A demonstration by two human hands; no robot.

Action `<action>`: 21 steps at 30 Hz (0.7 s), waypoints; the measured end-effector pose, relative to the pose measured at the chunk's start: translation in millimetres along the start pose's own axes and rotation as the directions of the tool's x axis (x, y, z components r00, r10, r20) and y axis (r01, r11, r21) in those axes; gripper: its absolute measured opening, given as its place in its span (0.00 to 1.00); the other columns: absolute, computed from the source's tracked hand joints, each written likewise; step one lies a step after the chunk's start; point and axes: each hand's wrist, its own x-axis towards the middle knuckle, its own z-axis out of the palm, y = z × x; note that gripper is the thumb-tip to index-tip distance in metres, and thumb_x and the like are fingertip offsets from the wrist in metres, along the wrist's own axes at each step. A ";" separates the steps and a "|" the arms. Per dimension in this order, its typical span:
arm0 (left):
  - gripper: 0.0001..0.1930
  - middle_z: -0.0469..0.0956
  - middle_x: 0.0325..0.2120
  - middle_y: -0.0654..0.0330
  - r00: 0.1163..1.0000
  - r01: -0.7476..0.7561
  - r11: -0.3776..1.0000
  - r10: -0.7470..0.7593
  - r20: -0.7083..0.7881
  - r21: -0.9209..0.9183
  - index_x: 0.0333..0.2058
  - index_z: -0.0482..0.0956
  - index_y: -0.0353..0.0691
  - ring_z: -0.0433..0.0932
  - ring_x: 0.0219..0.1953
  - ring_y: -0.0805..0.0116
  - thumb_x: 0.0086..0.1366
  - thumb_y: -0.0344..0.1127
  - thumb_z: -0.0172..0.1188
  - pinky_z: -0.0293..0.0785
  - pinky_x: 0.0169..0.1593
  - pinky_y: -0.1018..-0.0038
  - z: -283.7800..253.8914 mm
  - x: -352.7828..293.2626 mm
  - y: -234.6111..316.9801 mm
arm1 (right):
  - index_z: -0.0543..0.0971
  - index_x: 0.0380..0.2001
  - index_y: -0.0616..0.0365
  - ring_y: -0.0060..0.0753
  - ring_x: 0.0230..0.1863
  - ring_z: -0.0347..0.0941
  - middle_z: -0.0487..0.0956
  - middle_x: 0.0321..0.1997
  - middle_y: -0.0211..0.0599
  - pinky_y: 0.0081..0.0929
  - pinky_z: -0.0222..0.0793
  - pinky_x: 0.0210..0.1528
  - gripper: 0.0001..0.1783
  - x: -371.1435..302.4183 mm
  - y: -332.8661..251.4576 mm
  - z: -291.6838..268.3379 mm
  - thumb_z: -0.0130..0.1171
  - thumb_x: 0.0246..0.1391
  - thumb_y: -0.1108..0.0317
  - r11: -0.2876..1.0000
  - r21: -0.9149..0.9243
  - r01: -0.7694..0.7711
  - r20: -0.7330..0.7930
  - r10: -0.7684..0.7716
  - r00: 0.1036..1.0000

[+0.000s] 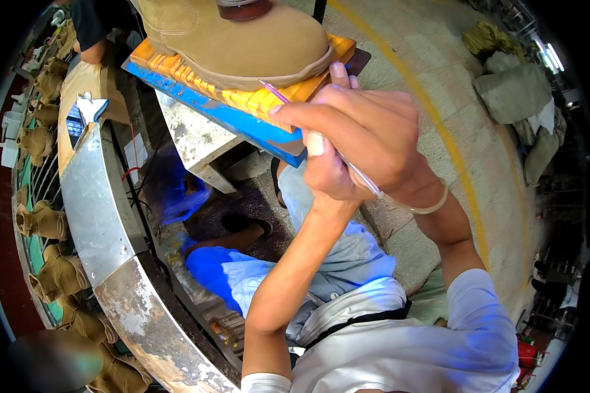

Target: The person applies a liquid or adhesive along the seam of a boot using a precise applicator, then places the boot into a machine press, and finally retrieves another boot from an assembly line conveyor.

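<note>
A tan suede boot (255, 49) lies on a slatted yellow wooden block (262, 105), with its toe pointing right. Beneath the block is a blue base (210, 108). My right hand (377, 128) is closed around a slim pink-purple pen (275, 93); its tip meets or nearly meets the boot's lower edge by the sole. Under and behind the right hand is my left hand (334, 177), beside the block's near right corner. Its thumb is bent and most of its fingers are hidden. A dark red, shiny round thing (242, 8) shows at the top, over the boot.
A metal-edged bench (101, 196) curves along the left, with a white-and-blue cloth (90, 107) on it. Beyond stands a rack with several tan boots (58, 272). Another person's arm (92, 52) rests at the upper left. Grey-green sacks (514, 92) lie on the floor at right.
</note>
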 end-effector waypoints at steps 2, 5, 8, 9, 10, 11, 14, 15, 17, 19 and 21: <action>0.25 0.67 0.70 0.50 1.000 0.016 0.999 -0.017 -0.007 -0.036 0.67 0.69 0.38 0.67 0.69 0.58 0.75 0.41 0.46 0.55 0.70 0.61 6.3 -2.5 0.9 | 0.85 0.32 0.52 0.28 0.20 0.73 0.75 0.24 0.25 0.28 0.65 0.20 0.17 1.1 4.0 0.5 0.60 0.33 0.72 0.999 -0.037 0.006 0.049 -0.004 0.999; 0.27 0.66 0.71 0.51 1.000 0.019 0.997 -0.019 -0.007 -0.073 0.68 0.67 0.39 0.65 0.71 0.59 0.75 0.42 0.45 0.53 0.71 0.61 10.7 -5.9 -2.2 | 0.85 0.32 0.51 0.28 0.19 0.73 0.75 0.24 0.25 0.27 0.65 0.20 0.17 1.5 6.8 -7.1 0.59 0.33 0.71 0.998 -0.064 0.014 0.068 -0.010 0.998; 0.28 0.65 0.72 0.51 1.000 0.015 0.993 -0.015 0.007 -0.115 0.70 0.65 0.39 0.64 0.72 0.59 0.75 0.43 0.45 0.51 0.73 0.62 10.4 -10.5 -6.5 | 0.85 0.32 0.52 0.30 0.19 0.73 0.75 0.24 0.26 0.27 0.66 0.20 0.16 2.8 7.9 -22.6 0.61 0.33 0.72 0.998 -0.061 -0.007 0.086 0.012 0.996; 0.28 0.64 0.72 0.52 1.000 0.019 0.992 -0.018 0.010 -0.126 0.70 0.64 0.40 0.64 0.72 0.59 0.75 0.43 0.45 0.50 0.73 0.62 11.2 -11.5 -7.6 | 0.84 0.32 0.53 0.30 0.19 0.73 0.74 0.24 0.27 0.28 0.66 0.20 0.16 1.9 10.1 -26.4 0.61 0.34 0.72 0.998 -0.062 -0.008 0.084 0.013 0.996; 0.29 0.64 0.72 0.52 1.000 0.020 0.992 -0.019 0.009 -0.127 0.71 0.63 0.40 0.63 0.73 0.59 0.75 0.43 0.45 0.49 0.74 0.62 12.7 -12.6 -8.4 | 0.84 0.32 0.53 0.31 0.19 0.73 0.74 0.24 0.28 0.29 0.67 0.20 0.15 0.9 12.3 -29.9 0.62 0.34 0.73 0.998 -0.061 -0.009 0.083 0.014 0.996; 0.29 0.63 0.73 0.52 1.000 0.015 0.993 -0.014 0.009 -0.121 0.71 0.63 0.40 0.63 0.73 0.59 0.75 0.44 0.45 0.48 0.74 0.62 13.9 -14.0 -8.2 | 0.84 0.32 0.54 0.31 0.19 0.73 0.75 0.24 0.28 0.29 0.67 0.20 0.15 1.3 12.2 -31.4 0.63 0.35 0.73 0.998 -0.054 -0.018 0.089 0.023 0.996; 0.29 0.64 0.73 0.53 0.996 -0.058 0.987 0.068 -0.061 0.148 0.71 0.63 0.41 0.63 0.73 0.59 0.75 0.45 0.45 0.48 0.74 0.62 22.1 -17.3 -10.6 | 0.84 0.32 0.56 0.33 0.20 0.75 0.77 0.25 0.31 0.29 0.69 0.20 0.14 8.9 11.5 -37.9 0.65 0.36 0.74 0.999 -0.016 -0.051 0.137 0.053 0.989; 0.29 0.64 0.73 0.53 0.994 -0.056 0.989 0.068 -0.085 0.134 0.70 0.64 0.41 0.63 0.73 0.59 0.75 0.45 0.45 0.48 0.74 0.61 21.9 -16.0 -11.5 | 0.84 0.33 0.58 0.33 0.21 0.77 0.78 0.25 0.34 0.28 0.71 0.22 0.12 11.4 11.1 -39.6 0.62 0.41 0.75 0.997 0.001 -0.073 0.154 0.072 0.985; 0.27 0.67 0.70 0.51 1.000 0.014 0.996 -0.015 -0.004 -0.086 0.67 0.68 0.39 0.68 0.69 0.57 0.72 0.42 0.52 0.55 0.69 0.60 12.6 -9.9 -11.1 | 0.85 0.35 0.62 0.34 0.23 0.81 0.82 0.24 0.39 0.27 0.76 0.25 0.11 15.7 11.4 -44.5 0.56 0.51 0.77 0.992 0.025 -0.121 0.189 0.114 0.975; 0.26 0.72 0.66 0.50 0.976 0.148 0.932 -0.085 0.199 -0.332 0.63 0.73 0.37 0.73 0.65 0.56 0.68 0.39 0.59 0.64 0.63 0.59 -18.2 6.2 -8.8 | 0.85 0.35 0.63 0.32 0.23 0.82 0.82 0.24 0.39 0.26 0.76 0.26 0.10 17.5 15.3 -46.6 0.56 0.52 0.77 0.988 0.077 -0.136 0.165 0.122 0.979; 0.26 0.72 0.66 0.50 0.951 0.185 0.930 -0.088 0.296 -0.317 0.64 0.72 0.38 0.72 0.66 0.54 0.70 0.40 0.55 0.60 0.67 0.58 -29.0 3.1 -10.5 | 0.85 0.34 0.64 0.32 0.23 0.82 0.82 0.24 0.39 0.26 0.77 0.26 0.10 19.0 16.7 -44.4 0.56 0.52 0.76 0.981 0.135 -0.140 0.147 0.120 0.982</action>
